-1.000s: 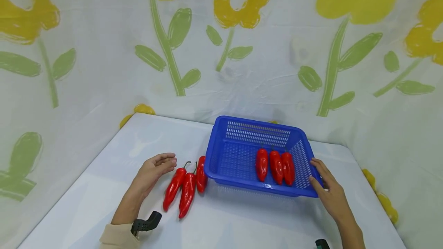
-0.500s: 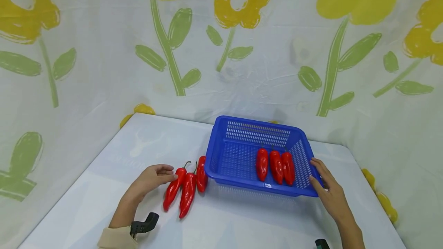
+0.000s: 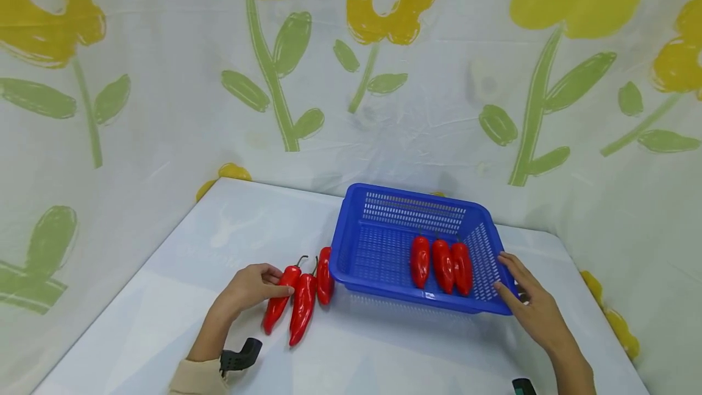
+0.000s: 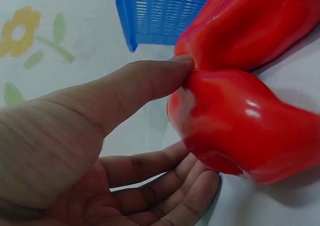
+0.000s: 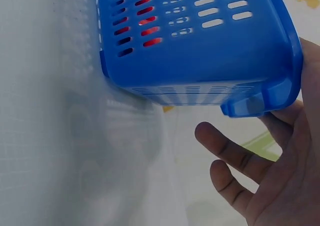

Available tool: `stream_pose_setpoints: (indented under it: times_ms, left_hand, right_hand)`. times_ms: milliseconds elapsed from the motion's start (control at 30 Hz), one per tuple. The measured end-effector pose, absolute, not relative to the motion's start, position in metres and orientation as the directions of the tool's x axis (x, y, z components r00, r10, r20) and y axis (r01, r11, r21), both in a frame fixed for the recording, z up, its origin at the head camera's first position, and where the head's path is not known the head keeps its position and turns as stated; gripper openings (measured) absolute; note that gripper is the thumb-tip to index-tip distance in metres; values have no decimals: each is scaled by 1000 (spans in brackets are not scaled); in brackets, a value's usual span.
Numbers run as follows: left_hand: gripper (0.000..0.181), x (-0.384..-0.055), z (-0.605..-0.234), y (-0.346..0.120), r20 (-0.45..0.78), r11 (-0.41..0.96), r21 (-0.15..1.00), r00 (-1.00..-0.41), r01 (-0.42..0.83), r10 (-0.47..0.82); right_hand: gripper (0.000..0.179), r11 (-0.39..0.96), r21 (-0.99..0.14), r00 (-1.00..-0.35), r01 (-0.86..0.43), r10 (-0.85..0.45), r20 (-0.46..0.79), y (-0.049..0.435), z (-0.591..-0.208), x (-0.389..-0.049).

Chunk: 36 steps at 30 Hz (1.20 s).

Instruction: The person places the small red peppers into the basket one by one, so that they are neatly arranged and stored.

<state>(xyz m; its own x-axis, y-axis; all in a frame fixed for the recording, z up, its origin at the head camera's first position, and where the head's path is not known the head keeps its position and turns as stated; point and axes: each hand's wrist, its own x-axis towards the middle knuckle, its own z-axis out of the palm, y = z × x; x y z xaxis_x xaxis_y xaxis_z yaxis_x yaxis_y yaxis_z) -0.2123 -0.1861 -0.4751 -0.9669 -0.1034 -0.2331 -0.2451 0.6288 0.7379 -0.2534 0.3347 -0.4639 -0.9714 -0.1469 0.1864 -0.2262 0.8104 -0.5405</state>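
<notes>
Red glossy leftmost pepper point(image 4: 230, 121) pinched in left hand point(image 3: 251, 288), right hand point(image 3: 540, 316) gripping blue plastic basket point(image 3: 378, 252), so probably mid-grasp, needs steady lift next.

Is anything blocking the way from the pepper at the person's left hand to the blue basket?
Yes: two other peppers lie between that pepper and the basket, whose left wall also stands in the way. It would probably have to be lifted over them.

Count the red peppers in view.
6: three red peppers in the blue basket; on the table, one at the left hand, one beside it, one by the basket. Any behind that would be hidden.
</notes>
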Motion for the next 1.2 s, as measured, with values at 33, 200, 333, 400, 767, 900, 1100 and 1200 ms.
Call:
stream_pose_setpoints:
  times_ms: [33,200,333,400,767,900,1100,1200]
  left_hand:
    - [53,-212,-475,-186,-233,626,740,-967,-245,-103]
    - [53,-211,-474,-188,-240,611,751,-965,-252,-103]
    - [54,-213,-475,-191,-247,594,762,-963,-259,-103]
    - [56,-213,-472,-194,-245,579,774,-964,-257,-101]
    - [61,-218,-451,-198,-215,381,894,-972,-235,-94]
    - [62,-225,-442,-193,-216,344,909,-972,-235,-93]
    - [66,-235,-424,-185,-200,288,935,-978,-208,-58]
    - [66,-243,-416,-179,-179,276,944,-983,-181,-33]
  right_hand:
    - [62,813,-535,-970,-230,-149,189,335,-463,-254]
    - [61,816,-525,-966,-243,-154,206,336,-461,-255]
    - [62,821,-520,-968,-233,-146,204,336,-463,-254]
    - [62,822,-520,-969,-230,-144,200,336,-463,-254]
    - [63,816,-530,-969,-230,-143,200,337,-465,-255]
    - [63,811,-535,-967,-236,-140,214,337,-465,-254]
    - [65,811,-543,-973,-218,-137,187,335,-466,-254]
    - [64,809,-546,-973,-217,-134,189,336,-468,-254]
